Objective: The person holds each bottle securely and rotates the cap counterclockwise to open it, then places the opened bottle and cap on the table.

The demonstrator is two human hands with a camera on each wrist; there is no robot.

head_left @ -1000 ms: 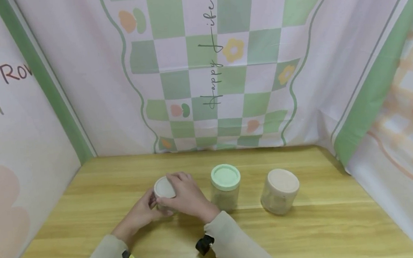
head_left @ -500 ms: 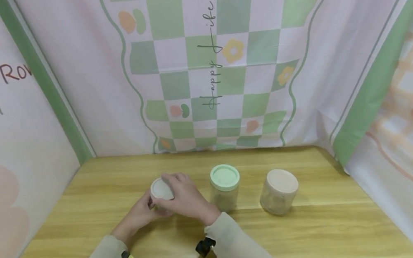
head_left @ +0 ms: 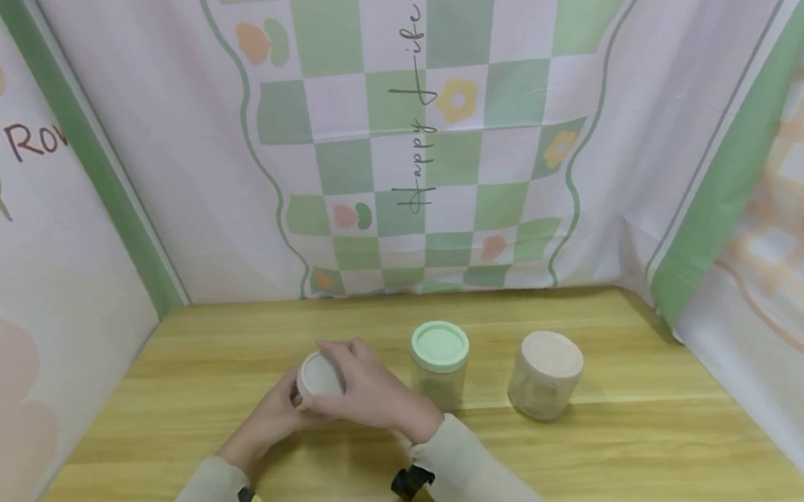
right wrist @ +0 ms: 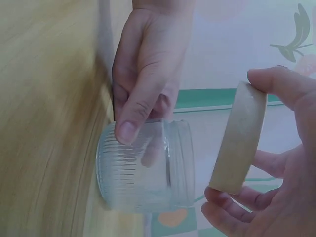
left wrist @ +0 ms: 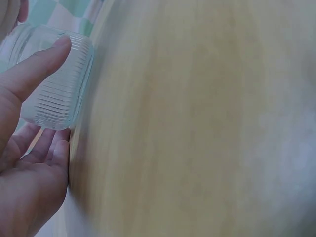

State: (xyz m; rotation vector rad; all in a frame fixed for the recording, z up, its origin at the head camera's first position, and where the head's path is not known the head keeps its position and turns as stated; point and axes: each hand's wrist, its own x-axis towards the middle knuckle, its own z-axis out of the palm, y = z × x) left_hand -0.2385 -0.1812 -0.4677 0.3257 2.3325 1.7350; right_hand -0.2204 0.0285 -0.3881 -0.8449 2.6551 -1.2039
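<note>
My left hand [head_left: 266, 426] grips a clear ribbed glass jar [right wrist: 143, 173], its thumb lying along the ribbed side in both wrist views. Above the jar's mouth, my right hand [head_left: 371, 387] holds a pale lid [right wrist: 239, 138] by its edge between thumb and fingers. A gap shows between lid and threaded rim in the right wrist view. From the head view the lid [head_left: 319, 374] covers most of the jar. The jar's base is at or close to the wooden table [left wrist: 197, 118]; contact cannot be told.
Right of my hands stands a glass jar with a mint-green lid [head_left: 440, 346], close to my right wrist. Farther right is another jar with a pale pink lid [head_left: 552, 354]. A patterned cloth [head_left: 404, 162] hangs behind the table's far edge.
My right hand and the lid have risen slightly, and the lid is now more tilted. My right wrist has shifted a little to the right. The other jars stay put.
</note>
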